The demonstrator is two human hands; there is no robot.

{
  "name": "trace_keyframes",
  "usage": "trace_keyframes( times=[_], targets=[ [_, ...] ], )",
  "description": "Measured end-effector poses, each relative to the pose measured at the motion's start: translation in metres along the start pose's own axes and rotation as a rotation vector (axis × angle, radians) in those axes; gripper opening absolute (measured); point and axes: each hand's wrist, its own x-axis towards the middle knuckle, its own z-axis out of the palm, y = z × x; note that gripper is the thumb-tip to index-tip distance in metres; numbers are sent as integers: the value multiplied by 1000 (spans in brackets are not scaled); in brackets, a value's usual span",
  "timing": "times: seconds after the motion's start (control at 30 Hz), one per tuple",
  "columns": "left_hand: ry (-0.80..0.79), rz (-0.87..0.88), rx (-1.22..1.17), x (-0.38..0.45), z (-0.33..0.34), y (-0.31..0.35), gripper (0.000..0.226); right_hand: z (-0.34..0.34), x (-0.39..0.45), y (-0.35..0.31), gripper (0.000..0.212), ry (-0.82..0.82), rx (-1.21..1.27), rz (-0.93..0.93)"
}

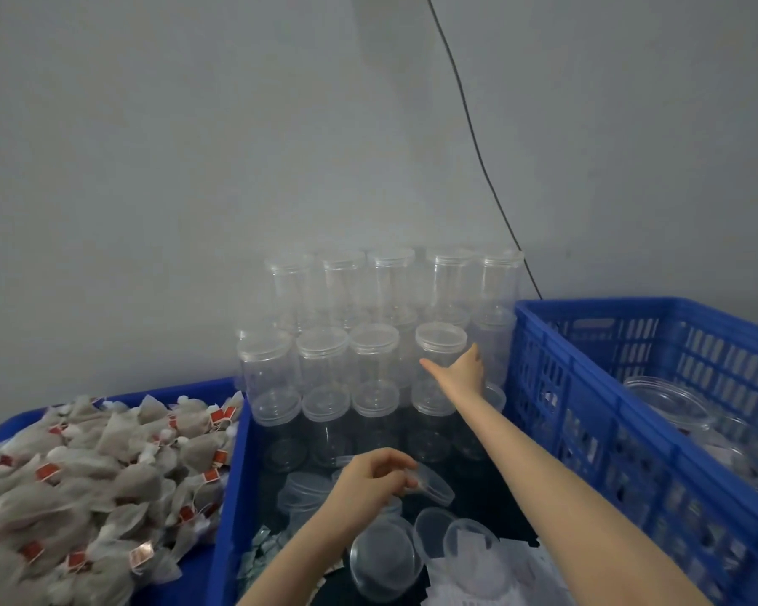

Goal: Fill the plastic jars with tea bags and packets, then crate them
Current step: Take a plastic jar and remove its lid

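Clear plastic jars with lids (pixel 370 352) are stacked in tiers against the wall at the back of a blue bin (pixel 233 483). My right hand (pixel 460 371) reaches to one lidded jar (pixel 439 343) in the stack, thumb across its front and fingers round its right side. Lower down, my left hand (pixel 368 483) pinches a clear lid (pixel 436 485) over the bin. Tea bags with red tags (pixel 84 478) lie heaped in a blue tray at the left. Small packets (pixel 259 555) lie in the bin's near corner.
A blue slatted crate (pixel 587 387) stands at the right with filled jars (pixel 670 398) inside. Loose lids and open jars (pixel 386 557) lie near me in the bin, beside white packets (pixel 504 575). A black cable (pixel 469 124) hangs down the grey wall.
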Motion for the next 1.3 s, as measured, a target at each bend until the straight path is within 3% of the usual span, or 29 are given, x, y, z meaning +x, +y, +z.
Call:
trace_keyframes(
  times=[0.47, 0.63, 0.73, 0.83, 0.93, 1.07, 1.17, 1.3],
  targets=[
    [32, -15, 19, 5, -5, -1, 23, -19, -9, 21, 86, -54, 42, -99],
    [94, 63, 60, 4, -12, 7, 19, -40, -34, 18, 81, -97, 65, -244],
    [161, 161, 7, 4, -21, 23, 46, -51, -59, 16, 72, -253, 84, -365],
    [180, 212, 7, 0, -29, 40, 83, -57, -86, 15, 60, -559, 110, -401],
    [57, 219, 55, -7, -36, 47, 97, -59, -114, 14, 47, -840, 189, -378],
    [-105, 230, 160, -17, -40, 50, 65, -47, -143, 22, 56, -942, 405, -312],
    [-17, 221, 228, -18, -32, 46, 48, -30, -156, 28, 70, -861, 475, -244],
    [131, 233, 284, -21, -21, 38, 41, -14, -166, 29, 45, -657, 270, -274]
  ],
)
